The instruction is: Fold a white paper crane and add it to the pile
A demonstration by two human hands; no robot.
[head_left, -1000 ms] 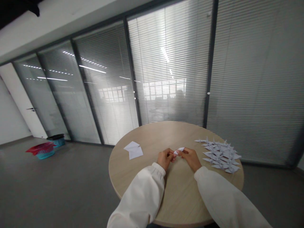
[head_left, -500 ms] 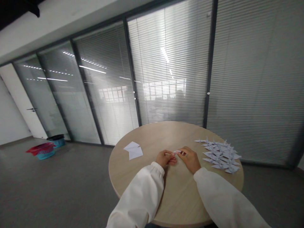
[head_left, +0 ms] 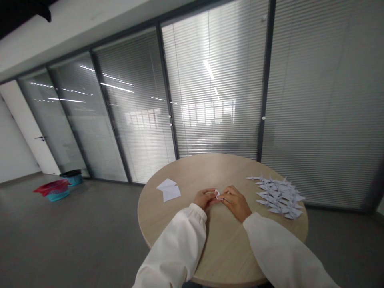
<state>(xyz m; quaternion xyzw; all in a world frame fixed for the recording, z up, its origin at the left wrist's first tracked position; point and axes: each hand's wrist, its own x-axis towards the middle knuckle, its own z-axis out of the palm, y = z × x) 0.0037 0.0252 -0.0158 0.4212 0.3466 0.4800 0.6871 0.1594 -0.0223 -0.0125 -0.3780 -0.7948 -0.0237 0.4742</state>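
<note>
Over the middle of the round wooden table (head_left: 228,248), a small piece of folded white paper (head_left: 217,194) is pinched between my two hands. My left hand (head_left: 205,198) grips its left side with thumb and fingers. From the right, my right hand (head_left: 235,202) closes its fingertips on the other side. The fingers cover much of the paper, so its exact shape cannot be made out. To the right of my right hand lies a cluster of folded white paper cranes (head_left: 280,196), set close together in rows.
Flat white paper sheets (head_left: 170,191) lie at the table's left. On the floor at far left stand a blue bin with a red liner (head_left: 55,190) and another with a black liner (head_left: 72,178). Glass partitions with blinds (head_left: 216,88) rise behind the table.
My right hand has shifted slightly left and down, its fingers now lower against the paper. The folded paper has turned and shows more upright between my hands.
</note>
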